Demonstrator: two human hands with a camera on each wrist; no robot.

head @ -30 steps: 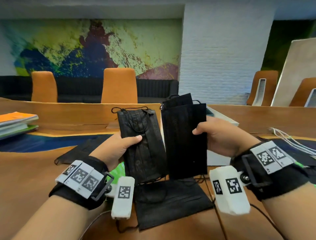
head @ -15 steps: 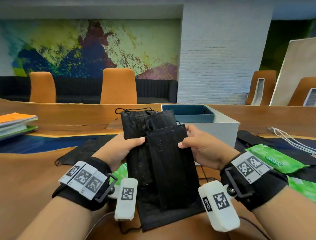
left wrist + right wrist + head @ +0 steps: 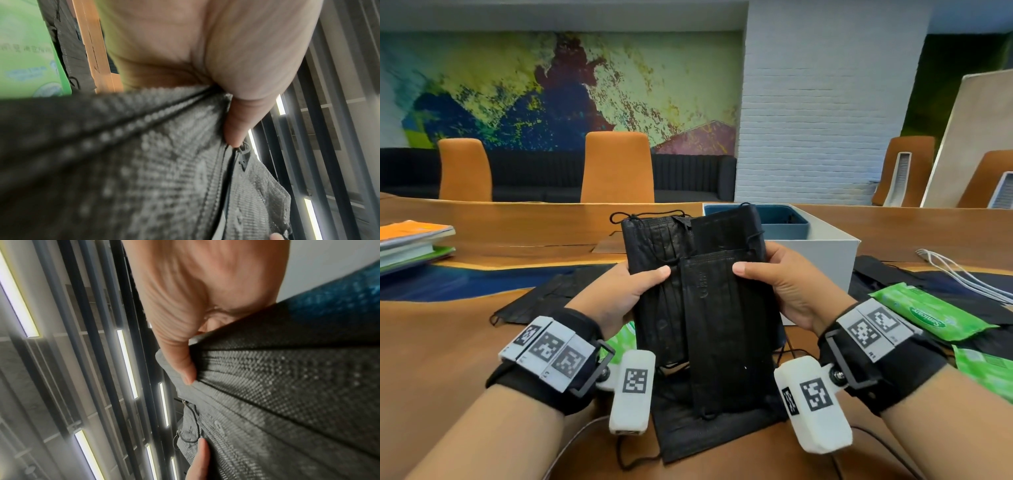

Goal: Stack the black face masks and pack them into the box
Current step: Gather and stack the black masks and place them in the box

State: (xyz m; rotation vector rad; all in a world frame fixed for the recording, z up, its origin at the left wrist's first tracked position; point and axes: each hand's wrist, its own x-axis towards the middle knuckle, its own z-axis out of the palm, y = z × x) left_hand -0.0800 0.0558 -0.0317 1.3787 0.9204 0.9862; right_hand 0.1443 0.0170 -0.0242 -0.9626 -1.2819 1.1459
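Note:
I hold a bundle of black face masks (image 3: 705, 301) upright over the table, in front of the box (image 3: 822, 260). My left hand (image 3: 619, 294) grips the left masks, thumb across their front. My right hand (image 3: 780, 287) grips the right masks, which overlap the left ones and sit a little lower. Another black mask (image 3: 709, 425) lies flat on the table under the bundle. More black masks (image 3: 541, 301) lie to the left. In the wrist views the mask fabric (image 3: 144, 170) fills the frame by my left thumb, and likewise the masks (image 3: 287, 386) by my right thumb.
The white box has a teal tray (image 3: 787, 222) inside. Green wipe packs (image 3: 928, 315) and dark masks lie at the right, with white cables (image 3: 962, 274) behind. Books (image 3: 414, 243) sit at the far left. Orange chairs (image 3: 616, 168) stand behind the wooden table (image 3: 431, 342).
My hands came together: the right hand's masks moved left and down onto the left hand's masks, so the two separate bunches now overlap as one bundle. The box is uncovered behind them.

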